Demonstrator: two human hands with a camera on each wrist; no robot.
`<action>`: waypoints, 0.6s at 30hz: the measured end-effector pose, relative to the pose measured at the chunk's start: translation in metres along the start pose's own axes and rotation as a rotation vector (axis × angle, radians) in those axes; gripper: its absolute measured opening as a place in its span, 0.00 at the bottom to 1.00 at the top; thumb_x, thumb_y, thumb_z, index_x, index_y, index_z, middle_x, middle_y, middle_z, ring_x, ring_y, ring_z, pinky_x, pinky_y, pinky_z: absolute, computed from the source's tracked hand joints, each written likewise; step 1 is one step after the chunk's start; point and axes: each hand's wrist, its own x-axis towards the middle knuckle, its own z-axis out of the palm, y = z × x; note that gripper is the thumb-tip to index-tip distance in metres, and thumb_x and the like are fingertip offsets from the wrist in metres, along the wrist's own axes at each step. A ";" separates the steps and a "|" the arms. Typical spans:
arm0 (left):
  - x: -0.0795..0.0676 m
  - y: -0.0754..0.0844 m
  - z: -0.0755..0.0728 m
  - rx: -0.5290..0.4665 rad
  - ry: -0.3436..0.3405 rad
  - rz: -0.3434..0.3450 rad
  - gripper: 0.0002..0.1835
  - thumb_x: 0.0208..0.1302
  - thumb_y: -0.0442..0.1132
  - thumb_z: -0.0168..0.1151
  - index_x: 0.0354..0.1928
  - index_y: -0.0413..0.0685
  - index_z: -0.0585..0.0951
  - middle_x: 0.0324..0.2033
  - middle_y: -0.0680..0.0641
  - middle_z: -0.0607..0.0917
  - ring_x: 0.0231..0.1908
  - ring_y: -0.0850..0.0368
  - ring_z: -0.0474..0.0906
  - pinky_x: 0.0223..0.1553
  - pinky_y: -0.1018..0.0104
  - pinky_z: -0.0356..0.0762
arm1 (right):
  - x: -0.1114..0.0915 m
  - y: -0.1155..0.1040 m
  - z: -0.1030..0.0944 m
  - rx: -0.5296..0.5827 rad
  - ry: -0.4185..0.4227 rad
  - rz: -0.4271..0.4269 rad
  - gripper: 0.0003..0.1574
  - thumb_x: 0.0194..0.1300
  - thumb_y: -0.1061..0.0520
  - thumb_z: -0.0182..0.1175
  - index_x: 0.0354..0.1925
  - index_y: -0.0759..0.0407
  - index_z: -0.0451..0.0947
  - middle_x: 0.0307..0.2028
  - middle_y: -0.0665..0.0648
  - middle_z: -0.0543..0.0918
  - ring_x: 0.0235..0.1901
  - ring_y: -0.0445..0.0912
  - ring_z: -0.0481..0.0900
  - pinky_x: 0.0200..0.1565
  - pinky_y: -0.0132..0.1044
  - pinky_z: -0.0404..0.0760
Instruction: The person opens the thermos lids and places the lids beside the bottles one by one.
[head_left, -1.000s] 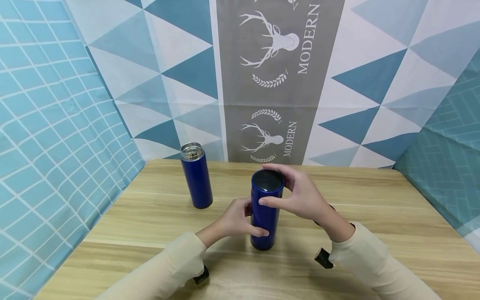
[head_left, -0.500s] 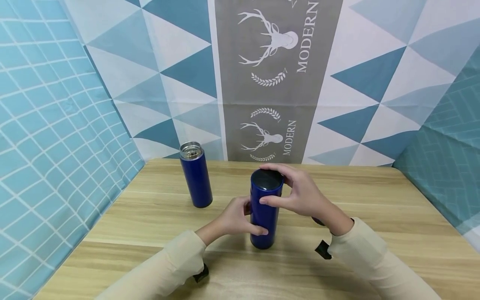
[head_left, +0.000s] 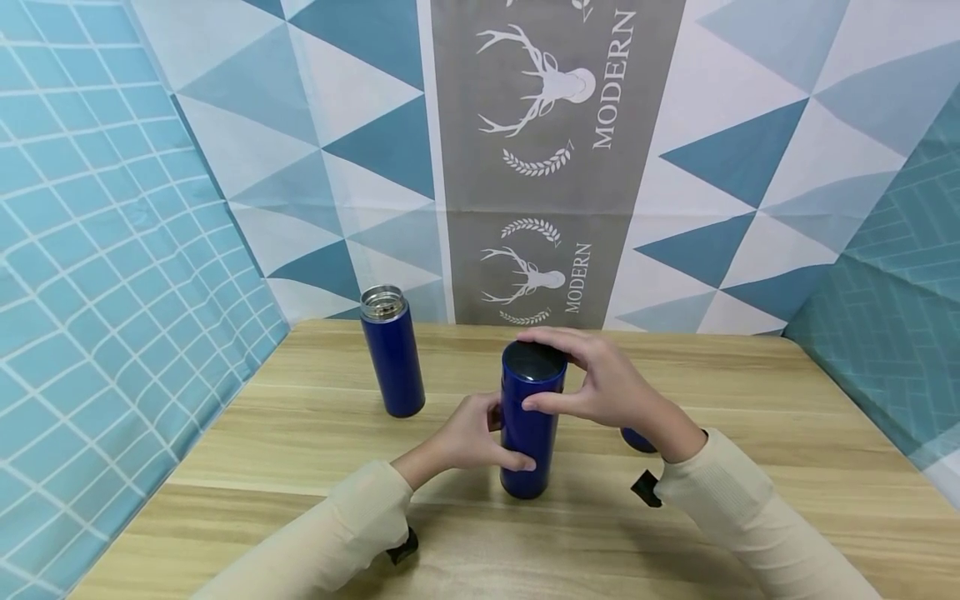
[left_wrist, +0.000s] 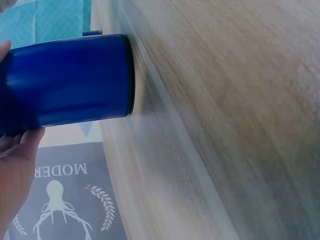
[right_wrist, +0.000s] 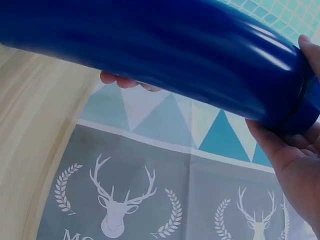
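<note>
Right grip (head_left: 602, 382) on blue bottle (head_left: 529, 435) (lidded)

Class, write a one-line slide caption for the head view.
Left hand and right hand hold a lidded blue bottle upright, an open blue bottle standing farther back on the wooden table.

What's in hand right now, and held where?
The capped blue bottle: the left hand holds it around the middle, the right hand at the top, around the lid.

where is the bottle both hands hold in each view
Head: held bottle, lower half, just right of centre.
Left wrist: held bottle, upper left, lying sideways.
Right wrist: held bottle, across the top, slanting down rightward.
Shared landmark: the grey deer-print panel, in all three.
</note>
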 end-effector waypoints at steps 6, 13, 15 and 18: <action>-0.001 0.000 -0.001 -0.028 -0.018 -0.009 0.33 0.42 0.34 0.78 0.54 0.39 0.77 0.48 0.40 0.86 0.46 0.62 0.84 0.50 0.74 0.81 | 0.001 0.005 -0.001 0.015 -0.009 -0.023 0.40 0.46 0.60 0.76 0.59 0.62 0.74 0.53 0.60 0.83 0.49 0.48 0.84 0.49 0.38 0.85; -0.001 0.000 -0.002 -0.033 -0.021 -0.007 0.32 0.42 0.33 0.78 0.53 0.38 0.78 0.48 0.39 0.86 0.45 0.64 0.84 0.50 0.73 0.81 | 0.005 0.014 -0.004 0.058 -0.027 -0.081 0.40 0.45 0.61 0.76 0.57 0.64 0.75 0.52 0.61 0.84 0.47 0.47 0.85 0.45 0.35 0.86; -0.001 0.000 -0.002 -0.033 -0.022 -0.006 0.32 0.42 0.33 0.78 0.53 0.38 0.78 0.48 0.39 0.86 0.45 0.65 0.84 0.50 0.73 0.81 | 0.006 0.015 -0.005 0.075 -0.038 -0.088 0.40 0.44 0.61 0.76 0.58 0.64 0.75 0.52 0.61 0.84 0.46 0.45 0.85 0.44 0.34 0.86; -0.001 -0.001 -0.002 -0.033 -0.023 -0.007 0.32 0.42 0.33 0.78 0.53 0.38 0.78 0.47 0.39 0.86 0.44 0.66 0.83 0.49 0.74 0.82 | 0.007 0.017 -0.006 0.109 -0.062 -0.086 0.41 0.44 0.62 0.77 0.58 0.64 0.75 0.51 0.62 0.84 0.46 0.43 0.84 0.45 0.34 0.86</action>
